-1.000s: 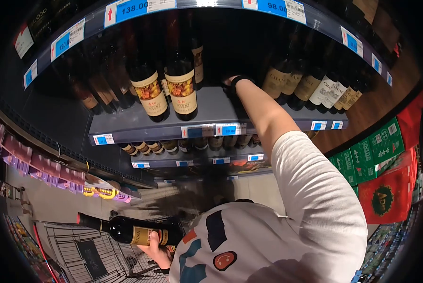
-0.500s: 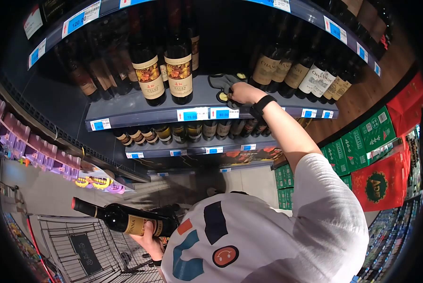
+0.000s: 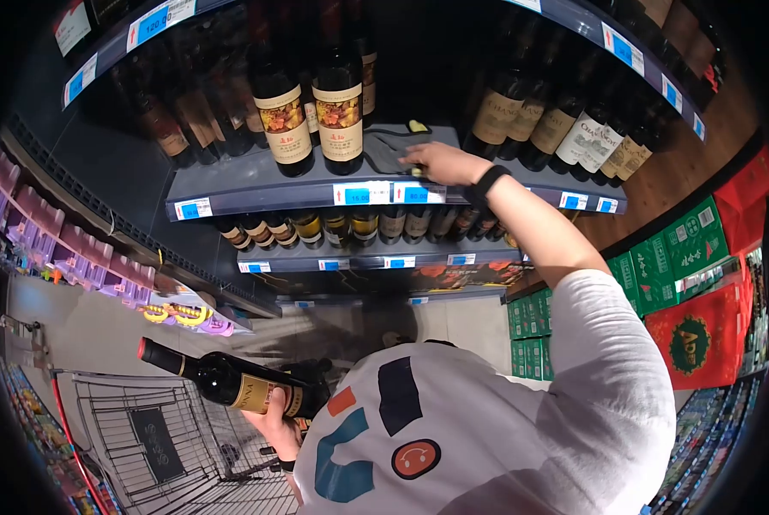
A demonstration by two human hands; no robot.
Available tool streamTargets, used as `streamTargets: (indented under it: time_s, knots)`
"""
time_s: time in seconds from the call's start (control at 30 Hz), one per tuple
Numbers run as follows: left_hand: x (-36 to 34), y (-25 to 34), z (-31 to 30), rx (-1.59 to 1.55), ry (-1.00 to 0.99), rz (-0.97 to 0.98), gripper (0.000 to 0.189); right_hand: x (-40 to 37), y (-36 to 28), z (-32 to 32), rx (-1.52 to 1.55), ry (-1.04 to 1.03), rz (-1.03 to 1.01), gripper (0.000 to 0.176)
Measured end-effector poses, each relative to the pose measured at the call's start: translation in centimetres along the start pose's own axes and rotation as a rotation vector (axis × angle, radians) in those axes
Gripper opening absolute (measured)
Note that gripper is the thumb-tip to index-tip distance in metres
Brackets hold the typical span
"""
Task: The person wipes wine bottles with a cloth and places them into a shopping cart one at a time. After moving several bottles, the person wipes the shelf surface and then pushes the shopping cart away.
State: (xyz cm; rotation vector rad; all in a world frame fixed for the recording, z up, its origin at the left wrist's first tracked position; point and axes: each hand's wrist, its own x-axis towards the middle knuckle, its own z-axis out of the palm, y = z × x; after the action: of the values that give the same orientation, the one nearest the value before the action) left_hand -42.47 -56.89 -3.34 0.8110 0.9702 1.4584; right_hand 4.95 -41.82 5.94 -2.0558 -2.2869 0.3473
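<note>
- Head view, supermarket wine aisle: a person in a white printed T-shirt point(image 3: 521, 429) stands before a grey shelf point(image 3: 247, 184) lined with bottles.
- The right hand point(image 3: 434, 161) reaches up to the middle shelf. It lies flat on a dark grey cloth point(image 3: 382, 148), fingers stretched forward and not curled around it.
- The cloth sits on the shelf board in a gap between the bottle rows, with a small yellow patch showing at its far edge.
- A black wristband point(image 3: 488, 183) circles the right wrist, just above the shelf's front rail.
- The left hand point(image 3: 273, 427) is low at the person's side, closed around the labelled body of a wine bottle point(image 3: 221, 384).
- That bottle is dark with a gold label. It is held nearly level, its red-capped neck pointing left over a wire shopping cart point(image 3: 144, 446).
- Just left of the cloth stand two upright bottles with fruit-pattern labels point(image 3: 340, 116), touching side by side.
- To the right of the hand, cream-labelled bottles point(image 3: 497, 116) fill the same shelf.
- Blue-and-white price tags point(image 3: 358, 193) run along the rail beneath the right hand.
- A lower shelf holds another bottle row point(image 3: 350, 227).
- Green cartons point(image 3: 667, 270) and red cartons point(image 3: 702, 335) are stacked at far right, well apart from both hands.
</note>
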Motion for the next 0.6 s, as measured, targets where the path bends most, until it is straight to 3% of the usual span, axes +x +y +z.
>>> streamTargets:
  time_s: [0.07,0.17,0.27,0.37,0.4,0.47,0.5,0.53,0.6]
  knots:
    - [0.1,0.1,-0.1,0.029,-0.004,0.012,0.057,-1.4,0.9,-0.4,0.007,-0.018,0.056,0.047]
    - [0.6,0.3,-0.7,0.119,0.019,0.012,0.056,-1.4,2.2,0.5,-0.024,0.112,0.146,0.044]
    - [1.6,1.1,0.0,0.172,0.022,0.018,0.056,-1.0,1.0,1.6,-0.222,0.186,0.152,0.034]
    - [3.0,1.9,1.0,0.192,-0.038,0.006,0.053,-3.3,-1.7,-0.3,-0.051,0.258,0.171,0.030]
    - [3.5,2.5,2.2,0.126,-0.035,0.008,0.043,-3.8,-0.7,-0.3,0.029,0.329,0.128,0.032]
    - [4.6,3.4,4.0,0.082,-0.108,0.039,0.037,-5.7,-1.8,-1.8,0.532,0.250,0.171,0.028]
    - [5.5,3.8,4.7,0.085,-0.179,0.044,0.039,-6.6,-1.9,-1.3,0.844,0.310,0.139,0.029]
    - [6.3,3.5,5.4,0.084,-0.202,0.054,0.042,-8.2,-4.5,-1.3,1.194,0.461,0.255,0.034]
    - [7.2,4.2,8.0,-0.027,-0.263,0.056,0.040,-10.7,-9.9,-0.5,1.431,0.636,0.120,0.044]
